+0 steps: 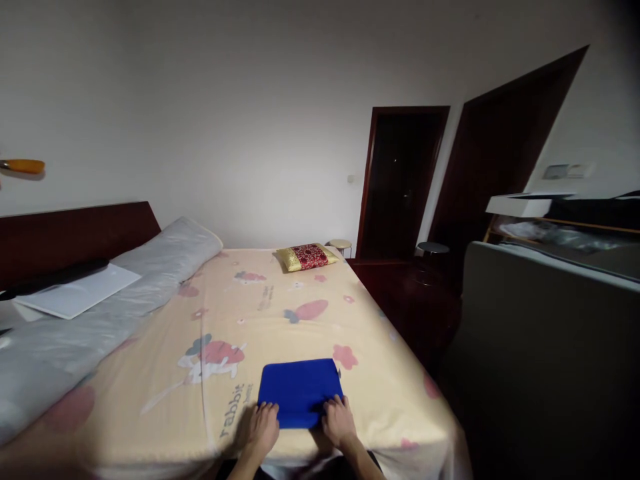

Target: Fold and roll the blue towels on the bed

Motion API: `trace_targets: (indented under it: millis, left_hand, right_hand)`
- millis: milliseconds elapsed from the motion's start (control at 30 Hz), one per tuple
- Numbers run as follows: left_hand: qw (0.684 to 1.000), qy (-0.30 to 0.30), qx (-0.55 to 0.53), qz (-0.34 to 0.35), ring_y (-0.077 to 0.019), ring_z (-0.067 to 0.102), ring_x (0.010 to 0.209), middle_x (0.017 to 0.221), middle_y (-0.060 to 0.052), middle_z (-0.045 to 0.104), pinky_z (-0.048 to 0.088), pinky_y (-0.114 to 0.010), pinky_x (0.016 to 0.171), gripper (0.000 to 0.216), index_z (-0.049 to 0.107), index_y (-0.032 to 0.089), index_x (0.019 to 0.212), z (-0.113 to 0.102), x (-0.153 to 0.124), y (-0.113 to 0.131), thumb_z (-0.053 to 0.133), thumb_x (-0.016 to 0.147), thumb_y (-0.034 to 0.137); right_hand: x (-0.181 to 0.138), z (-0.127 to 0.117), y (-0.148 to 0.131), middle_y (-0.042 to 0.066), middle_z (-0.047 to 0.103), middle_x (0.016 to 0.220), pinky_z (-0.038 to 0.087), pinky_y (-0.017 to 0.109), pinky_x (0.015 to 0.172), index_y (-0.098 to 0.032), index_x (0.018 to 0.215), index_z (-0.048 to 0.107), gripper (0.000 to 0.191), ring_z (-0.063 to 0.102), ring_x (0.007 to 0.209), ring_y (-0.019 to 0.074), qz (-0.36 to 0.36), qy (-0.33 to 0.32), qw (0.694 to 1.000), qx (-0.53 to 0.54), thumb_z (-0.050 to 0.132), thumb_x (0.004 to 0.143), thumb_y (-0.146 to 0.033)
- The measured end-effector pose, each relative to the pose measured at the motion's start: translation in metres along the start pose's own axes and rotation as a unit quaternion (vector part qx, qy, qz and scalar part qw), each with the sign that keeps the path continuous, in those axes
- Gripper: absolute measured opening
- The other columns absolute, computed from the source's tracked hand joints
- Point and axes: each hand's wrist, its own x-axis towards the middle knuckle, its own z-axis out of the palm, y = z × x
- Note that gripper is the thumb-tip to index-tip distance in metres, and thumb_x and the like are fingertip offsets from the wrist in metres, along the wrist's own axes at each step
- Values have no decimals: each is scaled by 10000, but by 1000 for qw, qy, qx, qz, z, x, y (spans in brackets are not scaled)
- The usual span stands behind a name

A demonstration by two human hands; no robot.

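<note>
Both hands, left (263,427) and right (339,420), press flat, grip apart, on blue cloth (300,390) low-centre; uneven pushing could skew its fold.

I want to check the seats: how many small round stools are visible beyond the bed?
2: a pale round stool behind the red-and-gold cushion, a grey round stool by the dark doorway. Others may be hidden.

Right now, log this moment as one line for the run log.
left hand: flat on blue cloth near edge | right hand: flat on cloth | cloth: folded, lying on bed | pillow: far end
</note>
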Motion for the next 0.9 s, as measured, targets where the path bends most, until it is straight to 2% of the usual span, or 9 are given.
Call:
trace_targets:
  millis: [133,267,367,467,567,633,767,900]
  left_hand:
    - [1000,15,-16,7,-230,492,1318,1373,-107,591,346,-457,1135,552,560,176,1307,8,-4,8,320,822,66]
    - [997,44,-41,38,-220,469,1338,1420,-79,549,358,-430,1143,527,521,193,1347,18,-2,34,323,860,142]
    - [995,57,-54,69,-190,466,1340,1432,-55,538,359,-389,1150,496,501,198,1363,21,-2,39,279,919,206]
    - [990,84,-60,92,-180,437,1361,1465,-30,497,369,-402,1144,472,460,236,1389,23,-7,13,264,965,303]
    - [989,124,-49,60,-185,439,1360,1482,-6,469,403,-442,1100,449,440,309,1392,30,-16,-27,297,969,351]
    - [990,130,-40,30,-180,427,1367,1502,24,435,382,-461,1100,443,413,367,1395,37,-21,-45,300,968,353]
    - [990,141,-29,-7,-180,403,1383,1524,34,392,328,-474,1122,456,359,385,1413,51,-25,-45,298,963,350]
    - [990,136,-18,-21,-193,406,1381,1519,34,404,335,-482,1112,461,367,378,1408,51,-24,-36,307,953,334]
  right_hand:
    - [2,3,-18,140,693,1120,332,497,1027,-200,1057,700,384,567,1115,315,6,4,1000,16,433,787,-138]
    - [5,13,-57,74,713,1082,344,413,1036,-236,1062,684,381,595,1075,242,-37,0,997,68,409,821,-129]
    - [2,18,-66,38,702,1166,356,369,1040,-259,1185,634,393,594,1121,199,-60,-10,993,98,374,897,-194]
    - [-4,18,-35,45,608,1340,327,407,1095,-255,1302,564,416,515,1268,209,-60,-21,992,105,335,962,-328]
    - [-12,18,12,90,500,1438,330,481,1105,-216,1352,520,511,428,1353,260,-29,-18,995,98,317,968,-484]
    - [-17,23,35,86,465,1464,361,483,1088,-237,1379,486,542,415,1363,257,-9,0,996,94,301,964,-532]
    - [-22,40,44,52,444,1483,392,496,1075,-314,1410,428,512,420,1360,241,11,36,995,88,295,967,-535]
    - [-23,47,42,42,431,1491,396,492,1080,-324,1422,403,512,412,1365,229,1,33,996,88,298,968,-535]
